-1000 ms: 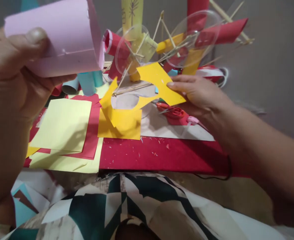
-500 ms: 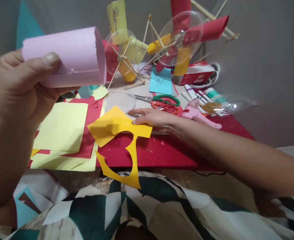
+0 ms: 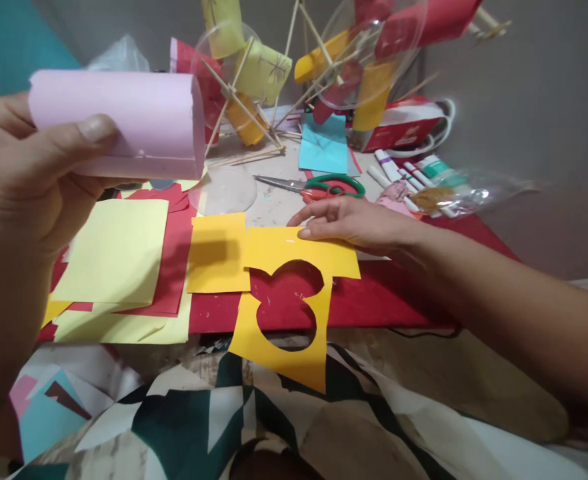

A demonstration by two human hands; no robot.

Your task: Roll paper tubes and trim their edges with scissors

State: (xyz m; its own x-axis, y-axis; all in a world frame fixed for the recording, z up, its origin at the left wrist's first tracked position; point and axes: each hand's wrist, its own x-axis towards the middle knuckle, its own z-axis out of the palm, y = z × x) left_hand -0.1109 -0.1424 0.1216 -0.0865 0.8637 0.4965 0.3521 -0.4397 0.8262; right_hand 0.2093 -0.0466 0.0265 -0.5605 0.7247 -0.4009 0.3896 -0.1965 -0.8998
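Observation:
My left hand (image 3: 49, 143) is raised at the left, its fingers wrapped around a pink paper tube (image 3: 144, 107) that lies sideways in the air. Between thumb and fingers, my right hand (image 3: 344, 220) pinches the top edge of a yellow paper sheet (image 3: 294, 243). Rounded holes have been cut out of this sheet, and its lower part hangs past the table edge. A smaller yellow paper square (image 3: 217, 253) lies at its left, touching or slightly overlapping it. Behind the right hand are scissors (image 3: 319, 187) with green and red handles.
Pale yellow paper (image 3: 117, 253) lies over red sheets at the left. Two stick-framed wheels with paper tubes, one with a clear disc (image 3: 229, 40), stand behind. A blue paper (image 3: 324, 143), markers (image 3: 387, 163) and a plastic bag (image 3: 474, 193) lie further back and right.
My right hand has drawn the cut yellow sheet to the right, turning it straighter. The yellow square now shows apart at its left. My left hand still holds the pink tube, slightly further left.

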